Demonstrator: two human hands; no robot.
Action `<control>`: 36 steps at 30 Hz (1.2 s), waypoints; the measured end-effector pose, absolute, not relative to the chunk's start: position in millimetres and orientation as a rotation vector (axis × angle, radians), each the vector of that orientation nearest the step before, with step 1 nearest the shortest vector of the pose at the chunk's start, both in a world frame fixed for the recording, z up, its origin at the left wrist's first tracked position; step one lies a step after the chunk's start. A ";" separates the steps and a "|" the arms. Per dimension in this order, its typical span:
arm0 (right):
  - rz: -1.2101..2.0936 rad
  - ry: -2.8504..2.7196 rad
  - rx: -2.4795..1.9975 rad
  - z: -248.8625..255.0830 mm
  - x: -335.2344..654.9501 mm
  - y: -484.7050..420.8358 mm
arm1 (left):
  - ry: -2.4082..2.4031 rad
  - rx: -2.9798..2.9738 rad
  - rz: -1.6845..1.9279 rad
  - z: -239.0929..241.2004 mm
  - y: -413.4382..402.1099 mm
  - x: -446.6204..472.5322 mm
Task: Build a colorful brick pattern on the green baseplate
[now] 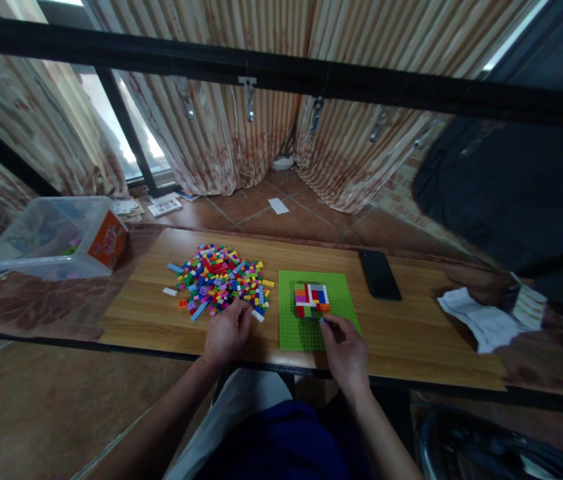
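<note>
A heap of many-coloured toy building bricks [221,273] lies on the wooden board. At its near edge is my left hand [227,330], fingers curled together among the bricks; whatever they grip is hidden. On the green baseplate [344,300] stands a small block built of red, white, blue, pink and orange bricks [312,300]. My right hand [348,350] is by the near right corner of this built block, thumb and forefinger pinched. A small blue brick [322,321] shows at those fingertips, partly hidden.
A black phone [381,275] lies right of the baseplate, with crumpled white paper [481,320] farther right. A clear plastic bin [61,237] with an orange label stands at the far left. A dark metal bar [281,67] crosses above, before curtains [221,133].
</note>
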State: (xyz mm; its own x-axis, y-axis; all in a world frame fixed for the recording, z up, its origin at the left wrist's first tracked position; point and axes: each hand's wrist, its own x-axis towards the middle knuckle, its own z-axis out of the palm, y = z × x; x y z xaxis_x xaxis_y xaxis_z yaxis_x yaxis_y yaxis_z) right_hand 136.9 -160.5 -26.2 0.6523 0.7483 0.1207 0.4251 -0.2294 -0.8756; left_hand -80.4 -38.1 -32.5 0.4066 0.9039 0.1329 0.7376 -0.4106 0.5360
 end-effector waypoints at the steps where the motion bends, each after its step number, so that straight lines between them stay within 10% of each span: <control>1: 0.471 -0.816 -1.792 -24.9 138.8 -160.2 | 1.406 2.274 0.584 -32.5 -37.9 -80.6; 10: 0.719 -0.400 -1.499 -22.6 151.9 -154.6 | 1.417 2.271 0.573 -31.0 -37.3 -79.7; 36: 0.294 -1.813 -1.963 -5.7 169.7 -120.8 | 1.402 2.260 0.559 -32.9 -38.4 -79.4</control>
State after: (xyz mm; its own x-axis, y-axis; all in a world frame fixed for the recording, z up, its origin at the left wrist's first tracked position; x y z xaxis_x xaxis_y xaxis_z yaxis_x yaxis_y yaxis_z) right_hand 169.7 -120.8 -5.7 0.1135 0.9831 0.1433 0.8874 -0.0355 -0.4597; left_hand -79.4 -38.4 -32.9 0.4106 0.9046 0.1146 0.7353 -0.4028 0.5451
